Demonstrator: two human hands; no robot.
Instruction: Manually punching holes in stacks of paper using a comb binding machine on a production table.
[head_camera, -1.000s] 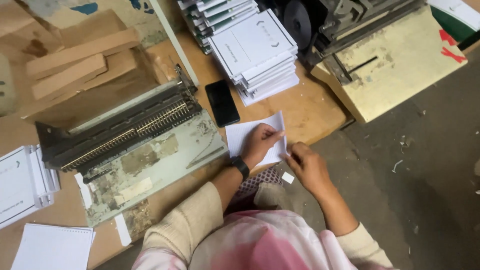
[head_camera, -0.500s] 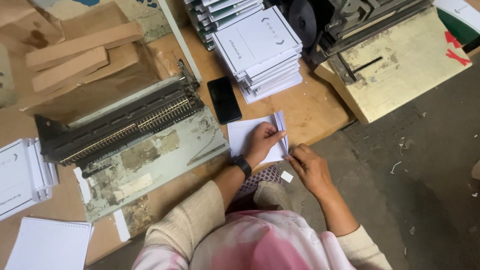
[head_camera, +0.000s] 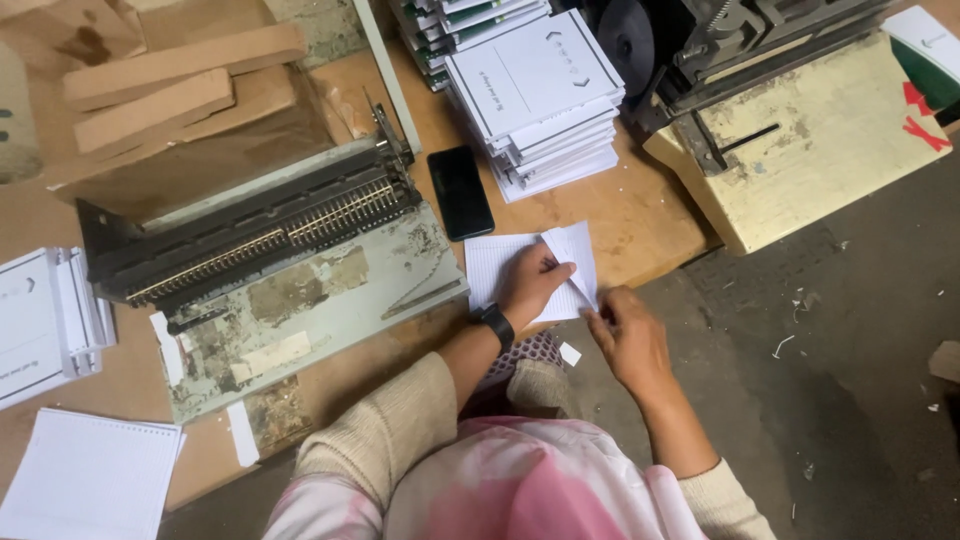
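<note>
A small stack of white lined paper sheets (head_camera: 497, 266) lies on the wooden board near its front edge. My left hand (head_camera: 532, 285), with a black watch on the wrist, presses flat on the sheets, fingers pointing right. My right hand (head_camera: 627, 338) pinches the right edge of the top sheet (head_camera: 575, 250) and lifts it, so the sheet stands bent upward. A black phone (head_camera: 461, 192) lies just beyond the paper.
A worn comb-binding punch machine (head_camera: 270, 260) sits left of the paper. Stacks of white booklets (head_camera: 540, 100) stand at the back, more at far left (head_camera: 40, 320), and a punched pad (head_camera: 90, 475) lies front left. A cream-coloured machine (head_camera: 810, 140) stands at right, above dark floor.
My right hand has lifted the right edge of the top sheet higher, folding it up and leftward. My left hand has stayed pressed on the stack.
</note>
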